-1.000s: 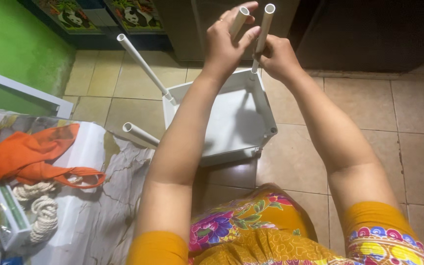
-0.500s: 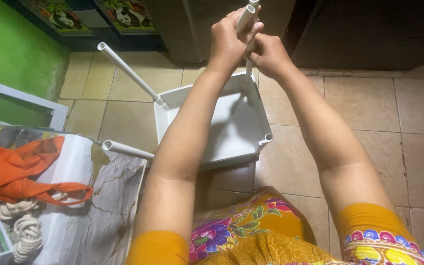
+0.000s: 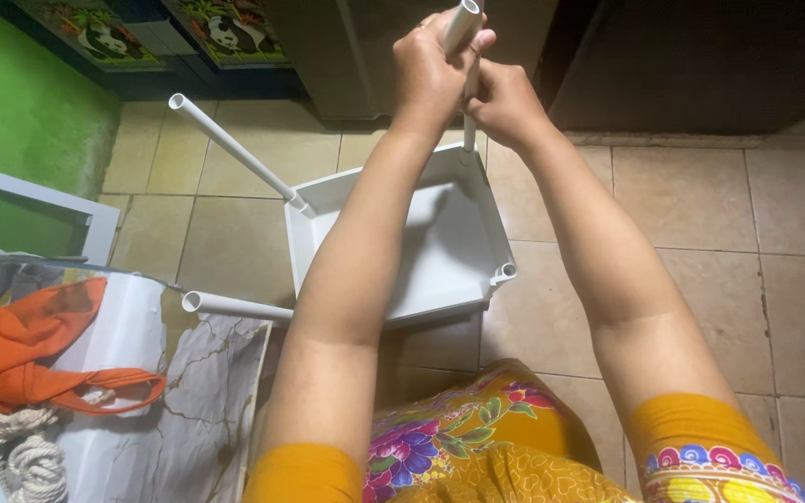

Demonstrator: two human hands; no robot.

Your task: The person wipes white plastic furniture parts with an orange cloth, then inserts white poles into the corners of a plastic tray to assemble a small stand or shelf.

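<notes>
Two hands on one white tube: left hand [image 3: 430, 70] gripping its top, right hand [image 3: 505, 102] closed lower down. Upturned white tray [image 3: 449, 251] sits on the floor below. Leg-fitting step; looks to need a straight push.

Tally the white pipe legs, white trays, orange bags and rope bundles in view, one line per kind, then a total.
White pipe legs: 3, one gripped by the left hand and right hand, two already in corner sockets
White tray: 1
Orange bag: 1
Rope bundle: 1
Total: 6
</notes>
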